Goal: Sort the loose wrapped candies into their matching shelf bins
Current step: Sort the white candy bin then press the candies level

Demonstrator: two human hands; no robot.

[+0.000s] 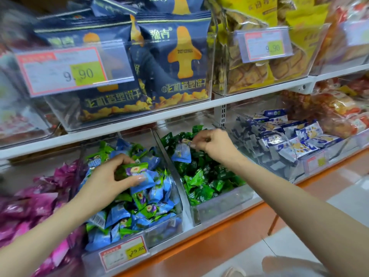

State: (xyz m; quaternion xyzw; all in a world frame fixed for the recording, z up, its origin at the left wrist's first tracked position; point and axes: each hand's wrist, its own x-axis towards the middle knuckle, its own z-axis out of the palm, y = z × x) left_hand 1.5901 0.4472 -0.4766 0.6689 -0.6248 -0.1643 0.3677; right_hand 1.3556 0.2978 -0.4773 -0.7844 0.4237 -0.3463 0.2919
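Two hands in view, one candy in each. My left hand (107, 176) has thumb and fingers curled round one light-green wrapped candy (133, 169) at the top of the heap in the left clear plastic bin (161, 232), which holds blue and light-green candies mixed. My right hand (213, 144) pinches one blue wrapped candy (182, 153) by its top edge, hanging over the right clear plastic bin (223, 204), filled with dark-green candies. Magenta wrapped candies (46, 196) lie left; blue-and-white packets (299, 140) right.

One wide-angle head-worn camera faces forward and slightly down, near the shelf bins (219, 204), seen from just above them.
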